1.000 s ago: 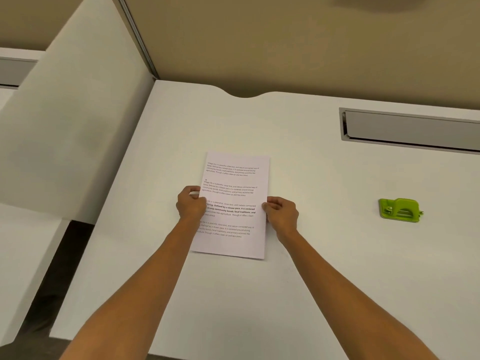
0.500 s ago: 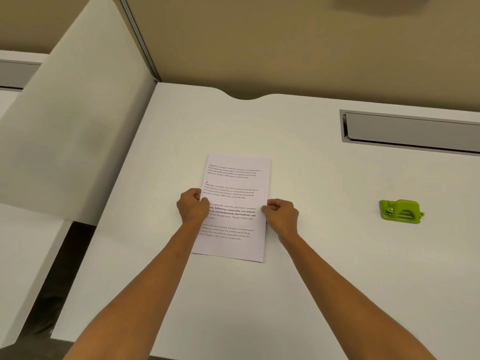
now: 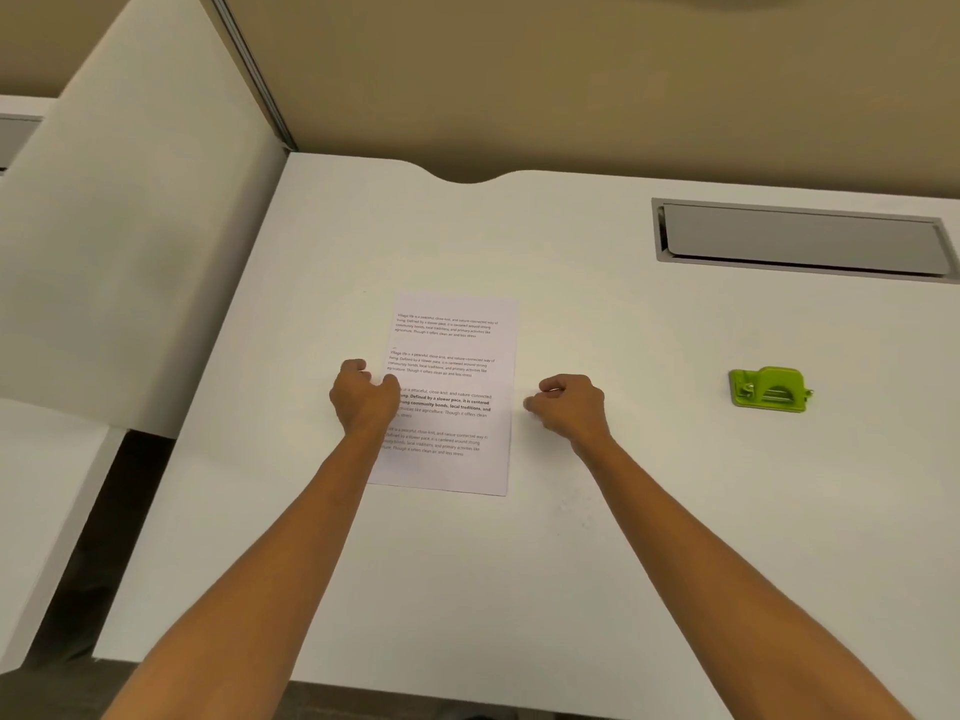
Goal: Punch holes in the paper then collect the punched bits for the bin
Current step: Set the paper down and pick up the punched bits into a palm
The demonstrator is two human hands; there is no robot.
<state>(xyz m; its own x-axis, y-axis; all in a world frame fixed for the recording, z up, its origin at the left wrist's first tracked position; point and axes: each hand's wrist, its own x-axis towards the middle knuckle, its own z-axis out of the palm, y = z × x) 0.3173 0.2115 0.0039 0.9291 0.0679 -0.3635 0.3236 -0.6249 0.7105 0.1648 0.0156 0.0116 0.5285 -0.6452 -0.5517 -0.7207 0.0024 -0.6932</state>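
A printed sheet of paper lies flat on the white desk, in portrait position in front of me. My left hand is curled at the sheet's left edge, with the thumb on the paper and the fingers closed at the edge. My right hand is a loose fist just off the sheet's right edge, apart from the paper and holding nothing. A small green hole punch sits on the desk well to the right of my right hand. No punched bits are visible.
A grey cable-tray lid is set into the desk at the back right. A white partition stands along the desk's left side, with a dark gap below it. A tan wall panel closes the back.
My right hand has let go of the paper's right edge and shifted a little to the right. The left hand stays at the left edge. The paper lies as before.
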